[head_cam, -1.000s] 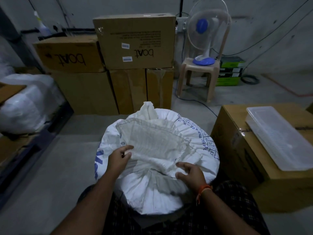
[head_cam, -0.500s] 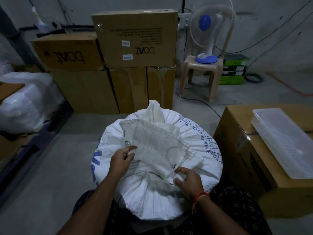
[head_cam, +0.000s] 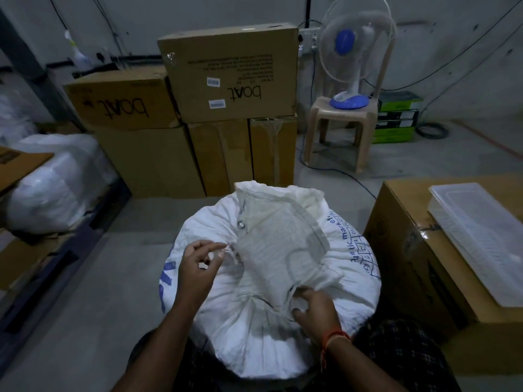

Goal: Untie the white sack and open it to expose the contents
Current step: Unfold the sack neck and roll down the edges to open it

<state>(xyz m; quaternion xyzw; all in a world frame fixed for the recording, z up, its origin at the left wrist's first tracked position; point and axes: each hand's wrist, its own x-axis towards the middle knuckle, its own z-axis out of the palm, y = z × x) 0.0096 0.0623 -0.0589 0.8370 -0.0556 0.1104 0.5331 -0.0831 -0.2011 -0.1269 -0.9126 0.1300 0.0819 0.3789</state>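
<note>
A full white woven sack [head_cam: 249, 329] with blue print stands between my knees, its top gathered into pleats. A grey-white flap of the sack's mouth [head_cam: 280, 244] lies folded across the top, with a metal eyelet on its left edge. My left hand [head_cam: 198, 267] is at the flap's left side, thumb and forefinger pinching a thin white tie string. My right hand [head_cam: 314, 309] grips the flap's near corner at the gathered knot. The contents are hidden.
Stacked cardboard boxes [head_cam: 226, 77] stand behind the sack. A brown box [head_cam: 410, 256] with a clear plastic tray [head_cam: 481, 239] sits close on the right. White plastic-wrapped bundles [head_cam: 53, 182] lie left. A fan [head_cam: 353, 52] on a plastic stool [head_cam: 336, 131] stands behind, a cable across the floor.
My left hand has let go of the flap's edge and pinched the string at its left. My right hand has closed on the flap's near corner. The flap has lifted slightly.
</note>
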